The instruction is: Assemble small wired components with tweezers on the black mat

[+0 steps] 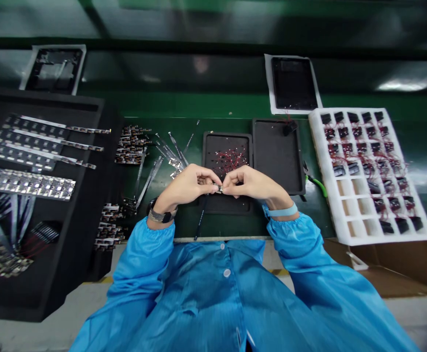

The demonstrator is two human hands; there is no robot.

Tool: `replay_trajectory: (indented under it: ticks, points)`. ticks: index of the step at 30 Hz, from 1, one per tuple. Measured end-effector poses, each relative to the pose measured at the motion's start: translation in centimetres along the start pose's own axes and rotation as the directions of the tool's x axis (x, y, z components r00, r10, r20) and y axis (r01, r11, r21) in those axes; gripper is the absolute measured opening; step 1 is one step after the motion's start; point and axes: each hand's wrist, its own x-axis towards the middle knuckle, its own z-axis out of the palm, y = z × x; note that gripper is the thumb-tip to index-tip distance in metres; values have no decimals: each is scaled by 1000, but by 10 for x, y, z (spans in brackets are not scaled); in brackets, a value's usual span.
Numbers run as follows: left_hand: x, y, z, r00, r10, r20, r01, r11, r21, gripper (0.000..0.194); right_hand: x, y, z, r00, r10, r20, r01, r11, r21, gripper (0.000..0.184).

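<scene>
A path is offered by the green bench beyond the wire tray, whose near side is partly covered by the left hand and right hand. Leftward, passage is hampered by loose strips and a black bin; rightward, by pliers and a foam tray.

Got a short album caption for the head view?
Left hand and right hand pinch a small part over a tray of red wires.
</scene>
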Motion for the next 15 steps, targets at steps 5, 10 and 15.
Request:
replay_trajectory:
  ticks: [5,10,15]
  points:
    - [0,2,0,1000,-5,-11,5,1000,3,17,0,0,1,1000,-2,-7,2,1000,16,17]
    - [0,-1,-2,1000,3,-5,-3,1000,-20,17,1,-2,2,1000,10,-9,-9,999,34,19]
    - [1,-5,-3,1000,12,4,-12,1000,-24,17,0,-3,2,1000,2,-9,-1,999,46,20]
